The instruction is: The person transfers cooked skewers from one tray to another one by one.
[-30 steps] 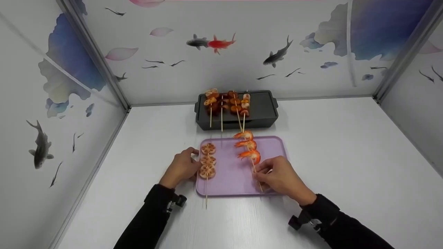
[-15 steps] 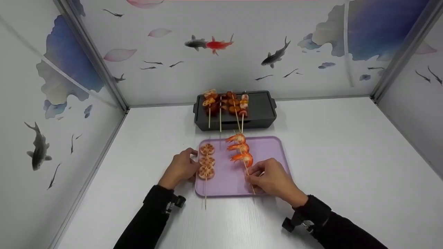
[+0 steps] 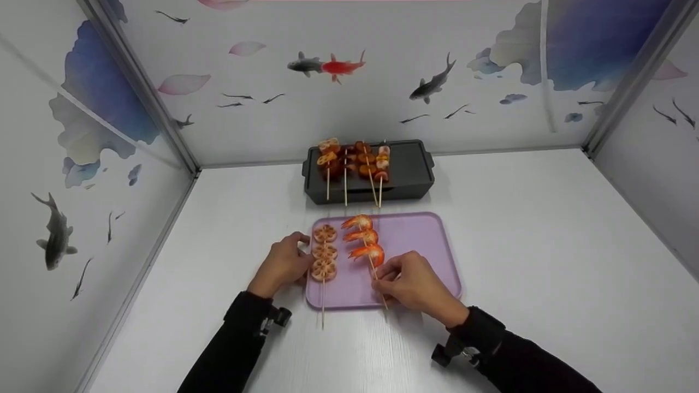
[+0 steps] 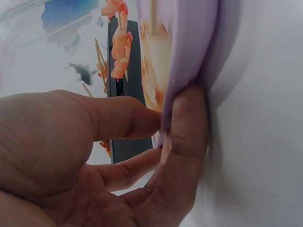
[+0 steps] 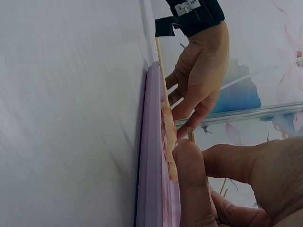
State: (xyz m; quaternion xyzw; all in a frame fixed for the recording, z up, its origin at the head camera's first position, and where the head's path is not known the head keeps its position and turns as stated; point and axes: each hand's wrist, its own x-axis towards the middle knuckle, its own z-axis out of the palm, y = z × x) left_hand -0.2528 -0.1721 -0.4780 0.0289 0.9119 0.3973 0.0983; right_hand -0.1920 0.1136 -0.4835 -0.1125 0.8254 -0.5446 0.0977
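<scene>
My left hand pinches the left rim of a purple tray. In the left wrist view the thumb lies on the inner side of the rim and a finger on the outside. A skewer of lotus root slices lies along the tray's left side, its stick reaching past the front edge. My right hand pinches the stick of a shrimp skewer above the tray, just right of the lotus root. Three orange shrimp sit on its far part, tilted toward the upper left. Whether they touch the tray, I cannot tell.
Behind the tray stands a dark grey grill pan. Several skewers lie on its left half, with sticks pointing toward me. A white tabletop surrounds the tray, and printed walls close off the back and sides.
My right hand has moved left with the shrimp skewer, from the tray's right half to beside the lotus root skewer. The left hand keeps its grip on the tray.
</scene>
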